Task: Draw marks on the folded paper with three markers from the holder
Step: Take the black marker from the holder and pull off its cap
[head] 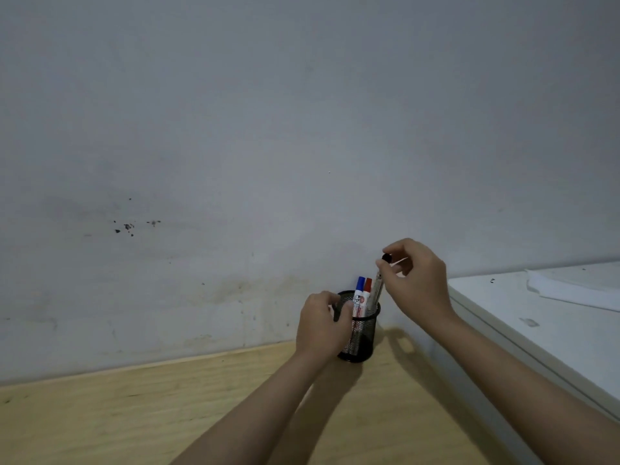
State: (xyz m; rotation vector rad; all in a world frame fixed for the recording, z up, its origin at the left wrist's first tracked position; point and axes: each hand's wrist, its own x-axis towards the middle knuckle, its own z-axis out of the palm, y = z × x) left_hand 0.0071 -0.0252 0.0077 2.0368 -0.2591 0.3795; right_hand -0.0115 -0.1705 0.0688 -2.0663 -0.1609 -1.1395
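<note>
A black mesh holder [364, 340] stands on the wooden table [134, 414] close to the wall. My left hand [322, 327] is wrapped around the holder's left side. A blue-capped marker [359, 293] and a red-capped marker [366, 295] stand upright inside it. My right hand [417, 280] pinches the top of a black-capped marker [380, 283], whose lower end is still inside the holder. I see no folded paper on the wooden table.
A pale grey wall [268, 129] rises right behind the table. To the right sits a white raised surface [520, 313] with white sheets of paper [577, 286] lying on it.
</note>
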